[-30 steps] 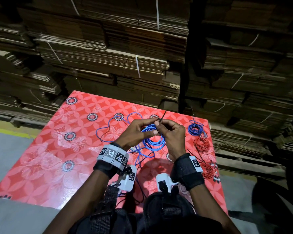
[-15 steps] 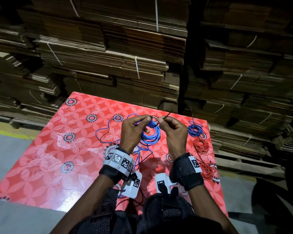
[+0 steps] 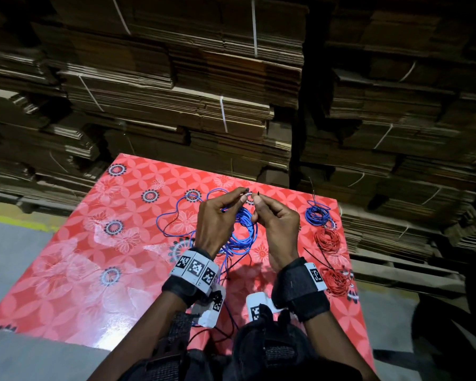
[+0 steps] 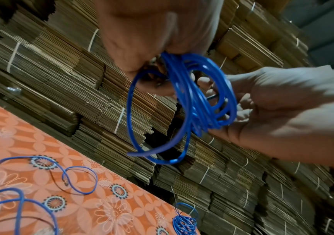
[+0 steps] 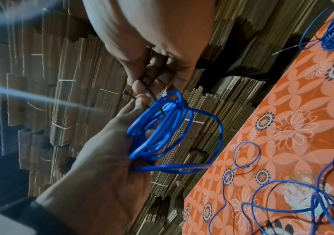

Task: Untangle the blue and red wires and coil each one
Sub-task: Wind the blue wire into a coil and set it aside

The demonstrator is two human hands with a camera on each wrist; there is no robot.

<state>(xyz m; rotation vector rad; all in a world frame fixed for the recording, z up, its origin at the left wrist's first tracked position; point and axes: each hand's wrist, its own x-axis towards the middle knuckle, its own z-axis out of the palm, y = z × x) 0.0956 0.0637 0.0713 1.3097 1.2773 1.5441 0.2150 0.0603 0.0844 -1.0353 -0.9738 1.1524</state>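
Observation:
A blue wire coil (image 3: 245, 229) hangs in the air above the red floral table (image 3: 74, 270), held between both hands. My left hand (image 3: 242, 195) grips the top of the coil (image 4: 184, 103) and pinches one end of a thin black tie (image 5: 149, 91). My right hand (image 3: 257, 200) pinches the tie's other end just beside it, with its lower fingers behind the loops. A loose blue wire (image 3: 176, 215) trails from the coil across the table to the left. At the right lie a bound blue coil (image 3: 318, 214) and two red coils (image 3: 327, 240) (image 3: 337, 281).
Tall stacks of strapped flat cardboard (image 3: 204, 92) rise right behind the table's far edge and to its right. Grey floor (image 3: 11, 243) lies to the left. A black tie (image 3: 318, 261) lies between the two red coils.
Both hands have lifted the blue coil a little and moved it farther from me. The fingertips still work the black tie at the coil's top.

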